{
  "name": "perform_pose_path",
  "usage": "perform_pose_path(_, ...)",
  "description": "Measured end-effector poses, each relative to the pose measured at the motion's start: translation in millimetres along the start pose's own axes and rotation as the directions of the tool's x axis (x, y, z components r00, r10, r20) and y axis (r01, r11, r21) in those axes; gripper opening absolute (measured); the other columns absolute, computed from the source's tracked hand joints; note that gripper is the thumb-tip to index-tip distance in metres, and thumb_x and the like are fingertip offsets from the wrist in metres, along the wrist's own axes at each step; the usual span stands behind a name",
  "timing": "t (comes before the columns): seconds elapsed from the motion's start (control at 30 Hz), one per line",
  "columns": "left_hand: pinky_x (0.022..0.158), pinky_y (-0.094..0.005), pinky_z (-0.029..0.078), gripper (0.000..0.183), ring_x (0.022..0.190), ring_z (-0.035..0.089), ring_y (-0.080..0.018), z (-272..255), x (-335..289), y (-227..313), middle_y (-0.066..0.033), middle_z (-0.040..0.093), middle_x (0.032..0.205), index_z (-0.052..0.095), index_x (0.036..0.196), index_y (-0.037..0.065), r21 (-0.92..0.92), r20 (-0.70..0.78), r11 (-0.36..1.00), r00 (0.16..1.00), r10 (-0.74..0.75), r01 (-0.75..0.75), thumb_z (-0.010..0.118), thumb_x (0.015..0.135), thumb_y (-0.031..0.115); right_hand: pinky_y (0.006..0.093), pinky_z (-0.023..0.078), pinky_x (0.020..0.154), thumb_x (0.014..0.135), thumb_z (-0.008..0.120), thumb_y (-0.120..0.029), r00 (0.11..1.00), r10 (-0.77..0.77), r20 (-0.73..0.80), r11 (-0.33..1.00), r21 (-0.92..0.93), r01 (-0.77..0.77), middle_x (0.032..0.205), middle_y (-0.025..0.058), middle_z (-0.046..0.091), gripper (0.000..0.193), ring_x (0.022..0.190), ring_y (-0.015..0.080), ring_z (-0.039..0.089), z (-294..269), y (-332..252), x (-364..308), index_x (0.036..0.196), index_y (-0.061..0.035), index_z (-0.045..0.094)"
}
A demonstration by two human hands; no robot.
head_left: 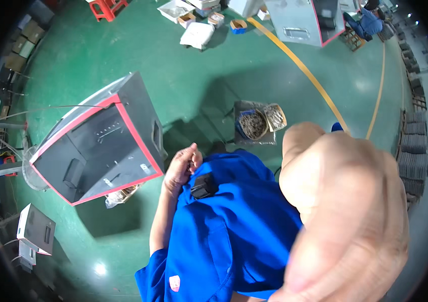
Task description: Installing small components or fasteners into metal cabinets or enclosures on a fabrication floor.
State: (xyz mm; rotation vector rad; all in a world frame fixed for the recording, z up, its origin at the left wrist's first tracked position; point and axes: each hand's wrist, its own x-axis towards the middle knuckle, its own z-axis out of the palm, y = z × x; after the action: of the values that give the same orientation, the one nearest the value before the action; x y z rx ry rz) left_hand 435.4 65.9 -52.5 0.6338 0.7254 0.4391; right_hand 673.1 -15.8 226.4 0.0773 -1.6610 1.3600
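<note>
My right hand (345,211) is raised very close to the camera, large and blurred, and fills the lower right of the view. Its fingers are hidden, so I cannot tell whether it holds anything. My left hand (181,168) is held against the chest of my blue work shirt (224,236), fingers curled together, with nothing visible in it. A small black device (204,186) is clipped to the shirt just right of that hand. A grey metal cabinet with red trim (98,146) stands to my left, close to the left hand.
Two containers of small metal parts (257,123) sit on the green floor ahead. A white box-shaped unit (35,229) stands at lower left. Bags and boxes (199,20) and another grey cabinet (304,20) lie farther off. Yellow floor lines (314,80) run right.
</note>
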Motion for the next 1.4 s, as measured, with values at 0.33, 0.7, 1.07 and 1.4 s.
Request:
perform_pose_path(0.33, 0.04, -0.0196, 0.029, 0.041, 0.045, 0.039, -0.0066, -85, -145, -56, -0.0001, 0.049, 0.059, 0.048, 0.065, 0.011, -0.05, 0.086, 0.999, 0.996, 0.003, 0.001, 0.045, 0.097, 0.036, 0.0334, 0.048, 0.079, 0.072, 0.074, -0.011, 0.982, -0.172, -0.081, 0.954, 0.234, 0.186, 0.088, 0.006, 0.068, 0.025, 0.081, 0.0192, 0.064, 135, 90, 87, 0.096, -0.0058, 0.067)
perform_pose_path(0.7, 0.038, -0.0187, 0.028, 0.027, 0.046, 0.04, -0.0082, -82, -129, -47, 0.0007, 0.044, 0.06, 0.051, 0.083, 0.01, -0.27, 0.041, 0.954, 0.991, -0.125, 0.132, 0.049, 0.096, 0.034, 0.0359, 0.047, 0.073, 0.075, 0.068, -0.019, 0.797, 0.432, -0.422, 0.546, -0.581, -0.604, 0.08, 0.0075, 0.062, 0.022, 0.081, 0.0251, 0.06, 105, 248, -25, 0.087, -0.0027, 0.061)
perform_pose_path(1.07, 0.036, -0.0182, 0.034, 0.026, 0.044, 0.044, -0.0068, -69, -112, -33, 0.0013, 0.048, 0.059, 0.053, 0.087, 0.009, -0.129, 0.091, 0.973, 0.98, -0.179, 0.19, 0.048, 0.096, 0.034, 0.0338, 0.049, 0.068, 0.076, 0.069, -0.012, 0.522, 0.492, -0.696, 0.475, -0.288, -0.832, 0.079, 0.0103, 0.061, 0.017, 0.076, 0.0234, 0.062, 117, 268, -69, 0.082, -0.0022, 0.056)
perform_pose_path(1.4, 0.036, -0.0209, 0.032, 0.029, 0.045, 0.047, -0.0097, -85, -119, -37, -0.0032, 0.056, 0.062, 0.055, 0.086, 0.007, -0.049, -0.028, 0.964, 0.965, -0.261, 0.26, 0.044, 0.096, 0.032, 0.0361, 0.049, 0.066, 0.077, 0.066, -0.014, 0.518, 0.442, -0.732, 0.449, -0.32, -0.834, 0.078, 0.0105, 0.061, 0.014, 0.073, 0.0268, 0.062, 128, 264, -55, 0.079, -0.003, 0.057)
